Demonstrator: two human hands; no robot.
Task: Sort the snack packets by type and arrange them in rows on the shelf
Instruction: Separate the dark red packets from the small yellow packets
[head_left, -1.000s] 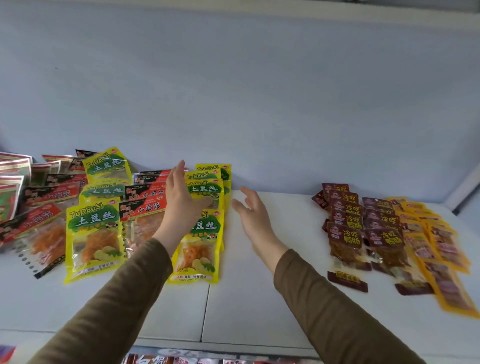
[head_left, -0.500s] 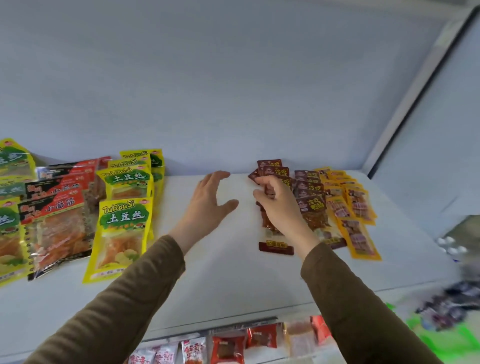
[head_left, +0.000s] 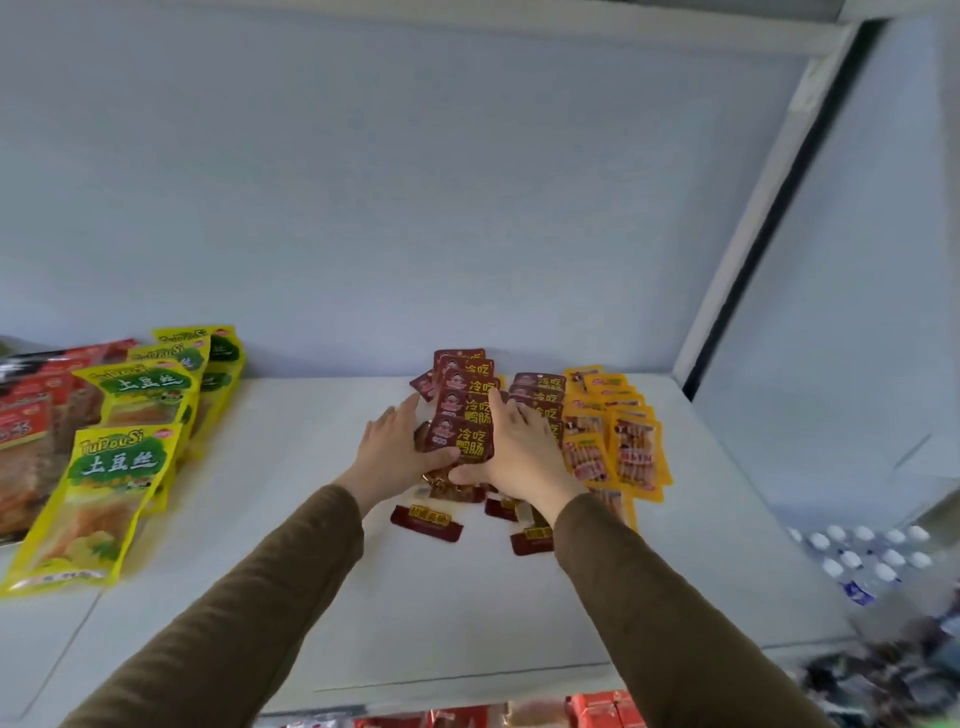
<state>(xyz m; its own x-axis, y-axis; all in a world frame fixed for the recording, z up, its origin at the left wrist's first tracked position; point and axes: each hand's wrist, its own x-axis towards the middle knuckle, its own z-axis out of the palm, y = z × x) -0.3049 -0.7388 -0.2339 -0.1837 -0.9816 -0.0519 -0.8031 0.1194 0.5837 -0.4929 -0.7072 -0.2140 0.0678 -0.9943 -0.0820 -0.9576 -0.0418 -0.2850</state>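
The white shelf (head_left: 311, 597) is the biggest thing here, and the dark red packets (head_left: 462, 415) near the middle of its back serve as the landmark. Far to the left of that red row lie the large yellow-green packets (head_left: 104, 483), overlapped front to back in at least two columns, with red-and-black packets (head_left: 31, 415) just beyond them at the frame edge, partly cut off. Directly right of the landmark row stands a second column of the same dark red kind (head_left: 540, 395), and right of that, touching it, two columns of small orange-yellow packets (head_left: 623, 441).

Both hands are on the landmark row. The left hand (head_left: 389, 452) lies against its left side, fingers fairly straight along the packets and thumb tucked under the front one. The right hand (head_left: 519, 452) covers its right side, fingers spread over the packets, thumb meeting the front packet from below. Together they seem to squeeze the row from both sides; I cannot tell whether any packet is lifted.

As a judgement, sorting by type looks largely done: each kind sits with its own. What remains is tidying. The red row is skewed, a few dark red packets (head_left: 426, 522) stick out loose at its front, and the left groups lie unevenly.
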